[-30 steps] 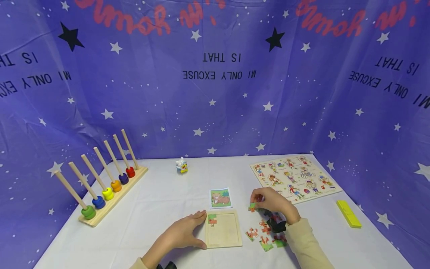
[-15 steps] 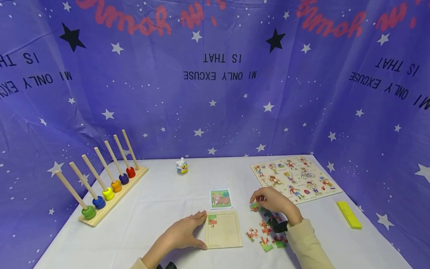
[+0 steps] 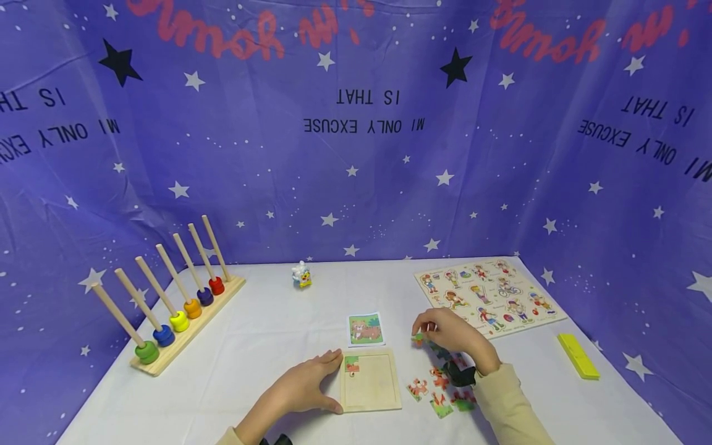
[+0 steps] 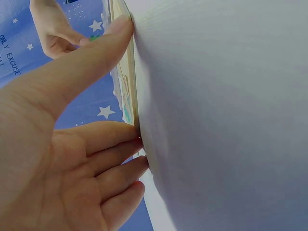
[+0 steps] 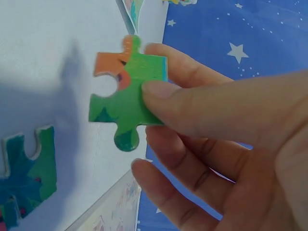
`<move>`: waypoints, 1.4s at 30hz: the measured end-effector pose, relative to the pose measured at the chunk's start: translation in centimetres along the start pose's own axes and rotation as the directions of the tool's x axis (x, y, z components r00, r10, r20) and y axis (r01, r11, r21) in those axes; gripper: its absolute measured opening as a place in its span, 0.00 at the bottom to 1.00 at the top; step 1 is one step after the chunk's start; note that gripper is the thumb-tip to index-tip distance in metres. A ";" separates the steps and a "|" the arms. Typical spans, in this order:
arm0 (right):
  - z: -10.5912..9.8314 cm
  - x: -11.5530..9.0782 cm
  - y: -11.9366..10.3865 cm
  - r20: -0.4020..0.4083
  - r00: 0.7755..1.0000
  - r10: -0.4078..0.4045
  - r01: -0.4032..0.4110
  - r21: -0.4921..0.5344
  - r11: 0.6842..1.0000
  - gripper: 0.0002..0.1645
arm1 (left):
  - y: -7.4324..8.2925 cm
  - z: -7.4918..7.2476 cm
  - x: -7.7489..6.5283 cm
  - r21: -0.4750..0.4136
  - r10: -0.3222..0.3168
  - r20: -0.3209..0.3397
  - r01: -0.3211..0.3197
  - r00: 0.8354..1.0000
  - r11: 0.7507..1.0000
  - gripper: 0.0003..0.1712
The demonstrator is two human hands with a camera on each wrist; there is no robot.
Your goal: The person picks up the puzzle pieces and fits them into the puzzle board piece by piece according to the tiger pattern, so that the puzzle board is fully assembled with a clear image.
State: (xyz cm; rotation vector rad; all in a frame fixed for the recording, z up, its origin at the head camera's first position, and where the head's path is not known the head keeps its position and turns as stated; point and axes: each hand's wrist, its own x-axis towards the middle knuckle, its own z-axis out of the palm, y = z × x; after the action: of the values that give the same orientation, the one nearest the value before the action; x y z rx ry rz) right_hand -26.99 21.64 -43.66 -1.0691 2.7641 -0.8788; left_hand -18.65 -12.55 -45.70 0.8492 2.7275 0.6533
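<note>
Between the thumb and fingers of my right hand point(image 3: 453, 334) a green and orange jigsaw piece point(image 5: 130, 91) is pinched, held over the table in the right wrist view. My left hand point(image 3: 303, 384) rests along the left side of a square wooden puzzle tray point(image 3: 371, 390), thumb near its front corner and fingertips near its back one. One jigsaw piece point(image 3: 351, 363) lies in the tray's back left corner. Several loose pieces point(image 3: 440, 405) lie right of the tray, some partly hidden under my right hand. Behind the tray lies a picture card point(image 3: 365, 330) of a tiger-like animal.
A wooden peg board with figures point(image 3: 489, 296) lies at the back right, close to my right hand. A yellow block point(image 3: 578, 356) is on the right edge. Far left stands a rack of pegs with coloured rings point(image 3: 191, 315); a small toy figure point(image 3: 301, 274) stands at the back.
The jigsaw piece in my right hand has tilted a little, and the hand has shifted slightly left. My left hand has stayed on the tray's side.
</note>
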 end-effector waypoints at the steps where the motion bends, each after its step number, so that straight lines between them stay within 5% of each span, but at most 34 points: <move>1: 0.1 0.1 0.0 -0.007 1.000 0.001 -0.001 0.000 1.000 0.15 | 0.0 0.0 0.0 0.000 -0.001 0.000 0.001 1.000 1.000 0.58; 14: 1.1 0.7 -0.9 -0.021 1.000 -0.003 0.004 0.035 0.999 0.14 | -0.1 0.1 -0.1 -0.003 0.003 -0.003 -0.003 1.000 1.000 0.57; 22: 1.8 1.1 -1.5 0.005 1.000 -0.021 0.020 0.070 0.997 0.22 | 0.0 0.1 -0.2 -0.002 0.001 -0.004 -0.001 1.000 1.000 0.57; 42: 4.2 2.2 -2.8 0.086 0.996 -0.029 0.012 0.185 0.983 0.19 | -0.1 0.2 0.0 0.019 -0.016 0.003 0.016 1.000 1.000 0.57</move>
State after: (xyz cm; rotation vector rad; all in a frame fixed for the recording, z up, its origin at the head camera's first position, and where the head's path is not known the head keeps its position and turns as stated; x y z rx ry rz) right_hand -25.94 16.56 -45.42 -1.0782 2.5463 -1.0389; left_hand -18.59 -12.58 -45.96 0.8308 2.7393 0.6236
